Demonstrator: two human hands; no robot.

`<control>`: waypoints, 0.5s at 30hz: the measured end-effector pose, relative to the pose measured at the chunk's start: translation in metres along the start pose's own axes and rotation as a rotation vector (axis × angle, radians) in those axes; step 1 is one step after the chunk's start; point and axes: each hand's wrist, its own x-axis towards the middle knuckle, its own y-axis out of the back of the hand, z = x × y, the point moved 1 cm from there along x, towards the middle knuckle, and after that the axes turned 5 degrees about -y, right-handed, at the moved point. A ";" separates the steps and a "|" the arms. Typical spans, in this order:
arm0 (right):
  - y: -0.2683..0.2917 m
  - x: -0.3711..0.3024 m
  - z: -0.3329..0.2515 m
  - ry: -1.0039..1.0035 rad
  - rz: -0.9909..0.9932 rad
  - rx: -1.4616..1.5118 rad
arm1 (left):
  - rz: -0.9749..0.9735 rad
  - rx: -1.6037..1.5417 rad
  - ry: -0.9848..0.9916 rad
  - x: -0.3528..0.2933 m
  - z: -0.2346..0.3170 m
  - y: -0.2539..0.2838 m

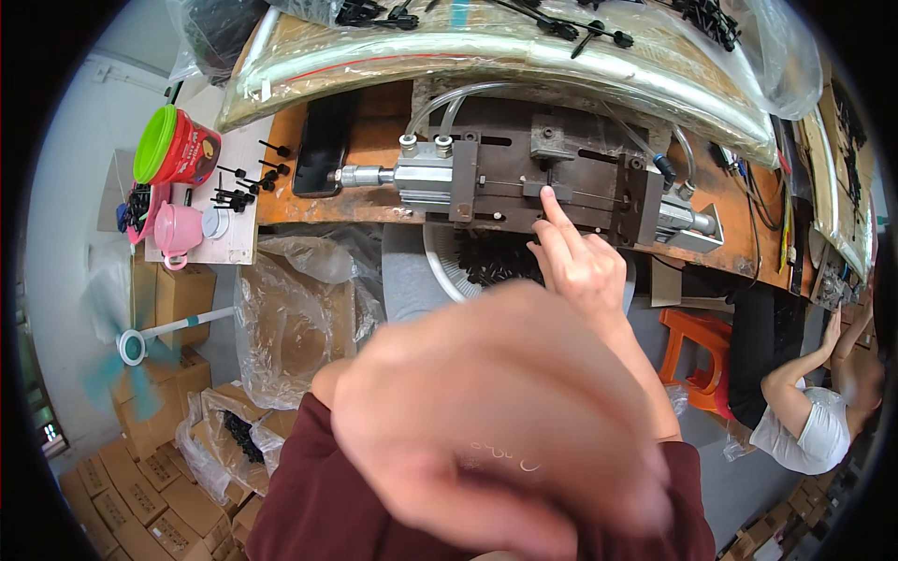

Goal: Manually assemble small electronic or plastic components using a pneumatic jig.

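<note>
My right hand [582,266] reaches up to a dark metal fixture [510,154] on the bench. Its index finger is stretched out, the tip on a small dark block [535,189] at the middle of the fixture. A thin black piece [550,173] stands just beyond that fingertip. The other fingers are loosely bent, with nothing visible in them. Large and blurred, my left hand [486,402] is raised close to the camera, in front of my body. Whether it holds anything cannot be made out. Below the fixture, a white basket [438,266] of small black parts is partly hidden by my hands.
Air cylinders [426,178] with hoses flank the fixture. A phone [323,150] lies at left, beside loose black parts [245,187], a red-green tub [182,150] and a pink cup [178,232]. A plastic-covered shelf [505,61] spans the back. A fan [132,347] and cartons stand left; a co-worker [809,411] sits right.
</note>
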 end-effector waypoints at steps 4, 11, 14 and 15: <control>0.001 -0.004 0.001 -0.082 -0.072 -0.037 | 0.102 -0.207 -0.069 0.008 0.016 -0.034; 0.000 -0.003 -0.003 -0.070 -0.062 -0.019 | 0.282 -0.100 -0.098 0.004 0.033 -0.059; 0.001 -0.002 -0.002 -0.062 -0.064 -0.014 | 0.293 -0.091 0.019 0.007 0.042 -0.056; 0.002 -0.002 -0.002 -0.058 -0.059 -0.008 | 0.285 -0.107 0.087 0.010 0.046 -0.055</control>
